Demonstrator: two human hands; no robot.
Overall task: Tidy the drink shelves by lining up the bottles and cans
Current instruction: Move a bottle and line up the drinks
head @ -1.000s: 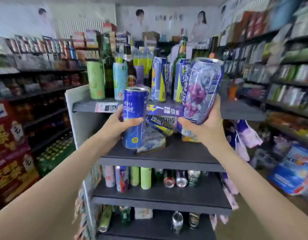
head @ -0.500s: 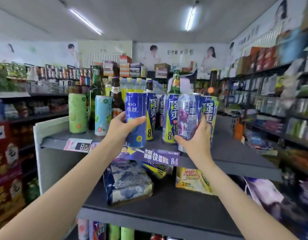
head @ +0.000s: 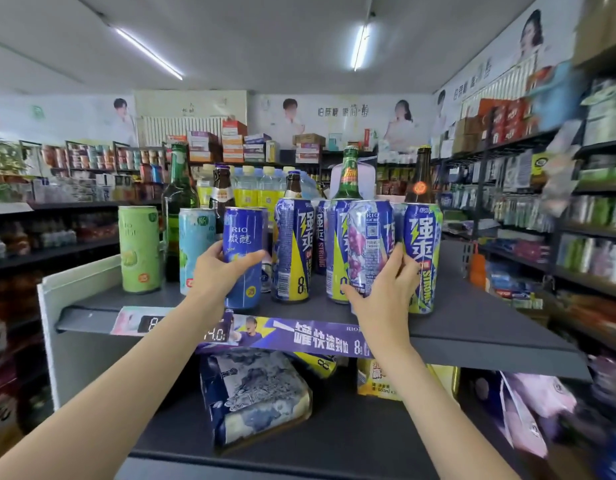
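My left hand [head: 216, 271] grips a dark blue RIO can [head: 243, 258] that stands upright near the front of the top shelf [head: 472, 317]. My right hand [head: 382, 299] grips a silver and purple grape can [head: 368, 247], upright on the same shelf. Between them stands a blue and yellow can [head: 291, 251]. Another such can [head: 422, 258] stands just right of the grape can, and one more is partly hidden behind it. A green can [head: 139, 249] and a light blue can [head: 195, 247] stand at the left. Behind the cans rise several glass bottles [head: 348, 174].
The shelf below holds a blue and white multipack [head: 254, 400] lying tilted and a yellow pack [head: 379, 379]. A price strip [head: 299, 337] runs along the top shelf's front edge. Stocked store shelves line both sides of the aisle.
Both hands have raised their cans from the lower shelf up to the top shelf and set them down upright there. The camera has tilted upward.
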